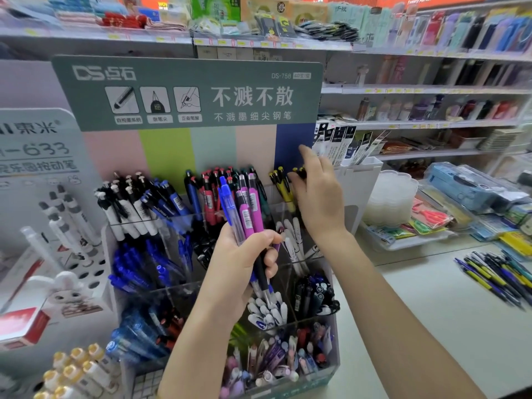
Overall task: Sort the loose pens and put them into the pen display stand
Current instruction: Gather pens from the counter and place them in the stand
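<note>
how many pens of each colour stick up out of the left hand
blue pen: 1
purple pens: 2
total: 3, held in the fingers of the left hand

Green pen display stand header card (187, 93) reads "DS 点石", "DS-758", "不溅不散"; cropped white sign (37, 139) at left perhaps "東米", "633".
</note>
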Motion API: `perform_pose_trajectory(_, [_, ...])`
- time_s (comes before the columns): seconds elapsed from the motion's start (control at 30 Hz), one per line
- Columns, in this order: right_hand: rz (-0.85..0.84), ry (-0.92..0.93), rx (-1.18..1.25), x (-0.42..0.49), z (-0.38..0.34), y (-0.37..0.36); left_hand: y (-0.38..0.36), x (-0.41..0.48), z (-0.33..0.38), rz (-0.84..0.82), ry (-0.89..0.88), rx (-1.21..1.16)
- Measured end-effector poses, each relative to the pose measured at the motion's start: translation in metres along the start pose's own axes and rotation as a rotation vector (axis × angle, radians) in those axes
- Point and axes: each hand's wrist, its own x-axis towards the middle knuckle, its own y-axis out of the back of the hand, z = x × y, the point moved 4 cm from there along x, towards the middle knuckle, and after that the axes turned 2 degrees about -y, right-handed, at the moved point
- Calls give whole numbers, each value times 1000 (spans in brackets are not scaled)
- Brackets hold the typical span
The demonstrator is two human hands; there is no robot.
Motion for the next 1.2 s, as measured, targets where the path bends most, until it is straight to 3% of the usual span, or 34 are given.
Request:
perform_pose_trajectory(0.2, [-145, 0, -105, -9, -12, -16, 2, -3, -3, -30, 18, -56])
perform_pose_trajectory(0.5, [-117, -269, 132, 10, -9, -3, 4, -7, -1, -55, 19, -70])
perform_pose_trajectory(0.63, [-238, -198, -15, 1, -10, -9, 3, -9, -2, -76, 22, -93])
perform_pose_trajectory(0.8, [-256, -197, 100, -6, -3, 3, 4, -14, -2, -139, 26, -142])
perform_pose_trajectory(1.0, [9, -95, 231, -29, -25, 45, 10, -19, -10, -216, 34, -183])
perform_pose_trajectory(1.07, [-150, -113, 421, -38, -39, 49, 10, -21, -13, -241, 22, -151])
perform_pose_trajectory(1.13, [-390, -222, 647, -47, -48, 46, 9, -24, -14, -247, 14, -114])
perform_pose_trajectory(1.2, [-524, -319, 819, -53, -49, 43, 8, -27, -14, -250, 2, -65])
